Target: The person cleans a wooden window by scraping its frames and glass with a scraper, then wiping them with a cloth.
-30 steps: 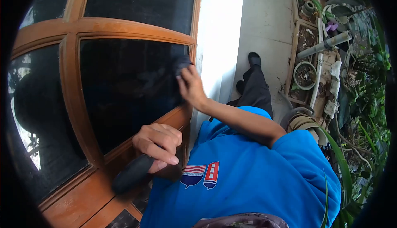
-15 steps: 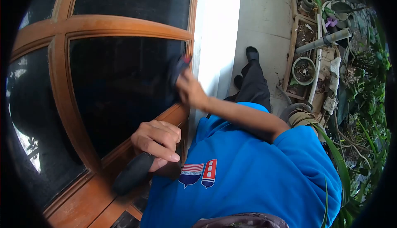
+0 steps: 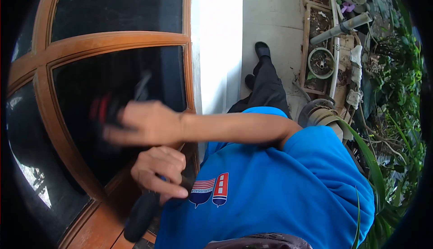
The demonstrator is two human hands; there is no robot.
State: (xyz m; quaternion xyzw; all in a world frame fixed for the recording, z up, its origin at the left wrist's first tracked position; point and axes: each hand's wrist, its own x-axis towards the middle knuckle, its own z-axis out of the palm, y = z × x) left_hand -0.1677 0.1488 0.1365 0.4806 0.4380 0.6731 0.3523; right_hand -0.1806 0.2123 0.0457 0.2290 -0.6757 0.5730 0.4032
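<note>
My right hand is blurred by motion and reaches across in front of the dark glass pane. Its fingers are closed on a dark object with red bands, too smeared for its kind to show. Just below, nearer my body, my left hand is closed around a black object with a rounded end, like a thick handle, pointing down and to the left. What the left fingers cover is hidden. Both hands are by the orange-brown wooden frame around the panes.
A white wall edge runs beside the frame. My feet in black shoes stand on a pale tiled floor. To the right are planter boxes with a round pot, a pipe and leafy plants.
My right hand has swept from the pane's right edge leftward and down across the glass with the dark object. My left hand stays nearby, still on the black object. The view has shifted slightly.
</note>
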